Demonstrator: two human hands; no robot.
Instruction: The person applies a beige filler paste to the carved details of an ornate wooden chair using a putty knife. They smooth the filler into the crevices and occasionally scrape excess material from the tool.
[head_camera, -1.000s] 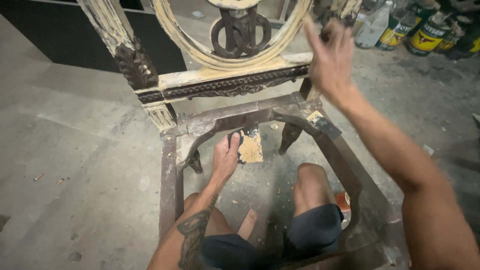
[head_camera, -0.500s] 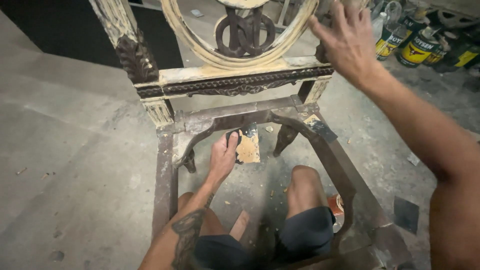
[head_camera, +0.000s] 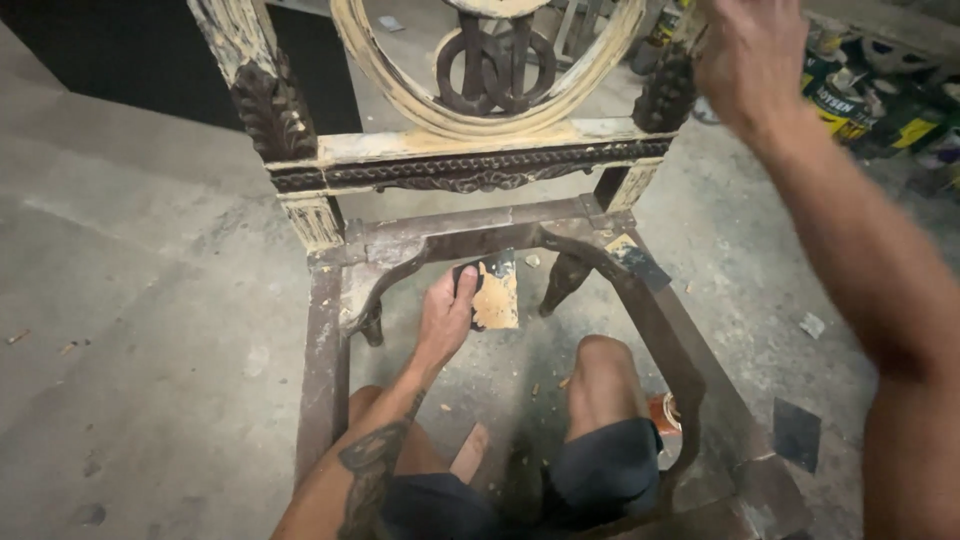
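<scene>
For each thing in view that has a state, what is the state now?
Chair frame: upright, seat missing, paint worn.
Sandpaper: held, folded, worn.
Left hand: grips the sandpaper inside the frame.
Right hand: raised by the chair back, blurred.
Cans: standing, closed.

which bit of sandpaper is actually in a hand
The folded tan sandpaper piece inside the seat frame, held by the left hand. The dark pieces lie loose on rail and floor.

Left hand (head_camera: 447, 318) extended low and forward, fingers (head_camera: 466, 282) curled in a grip; right hand (head_camera: 748, 55) raised high, forearm angled upward.
</scene>
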